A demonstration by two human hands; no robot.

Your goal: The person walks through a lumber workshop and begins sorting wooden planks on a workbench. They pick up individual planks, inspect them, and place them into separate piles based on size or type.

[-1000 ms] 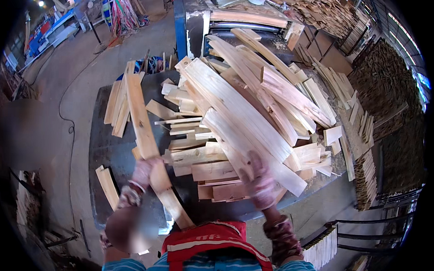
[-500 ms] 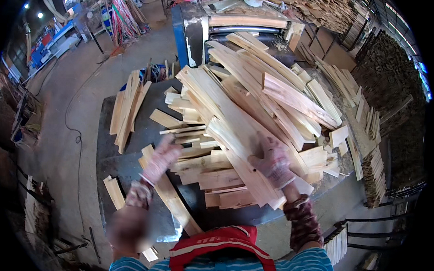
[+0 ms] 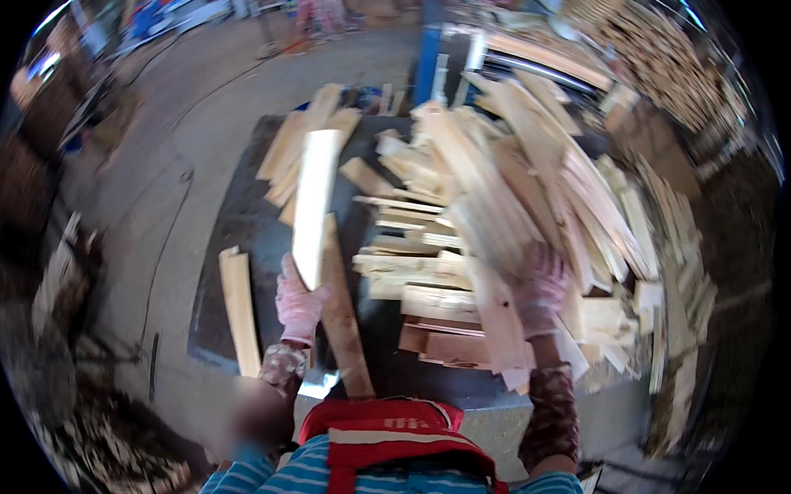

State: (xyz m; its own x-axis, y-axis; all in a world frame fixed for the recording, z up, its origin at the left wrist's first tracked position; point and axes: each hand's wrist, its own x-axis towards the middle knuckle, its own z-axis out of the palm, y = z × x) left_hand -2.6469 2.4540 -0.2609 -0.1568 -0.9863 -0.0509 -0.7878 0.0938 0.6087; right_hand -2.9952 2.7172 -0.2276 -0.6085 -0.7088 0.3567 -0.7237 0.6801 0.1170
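Note:
My left hand (image 3: 299, 309), in a pale work glove, is closed around the lower end of a bright wooden board (image 3: 315, 205). That board points away from me over the left part of the dark table (image 3: 241, 185). My right hand (image 3: 542, 287), gloved too, lies with fingers stretched out on the heap of boards, at the edge of a wide board (image 3: 492, 215). Just right of my left hand a longer brown board (image 3: 342, 319) rests on the table. Motion blurs some of the boards.
Short boards (image 3: 412, 269) lie stacked in the middle of the table. A few boards (image 3: 281, 147) sit at its far left, and a narrow one (image 3: 240, 311) lies near left. Behind the heap stands a machine with a blue side (image 3: 427, 52). More wood (image 3: 663, 60) is piled far right.
My left hand has taken hold of a board and now holds it up over the table. My right hand stays on the heap. The whole view has swung, shifting the table's place in it.

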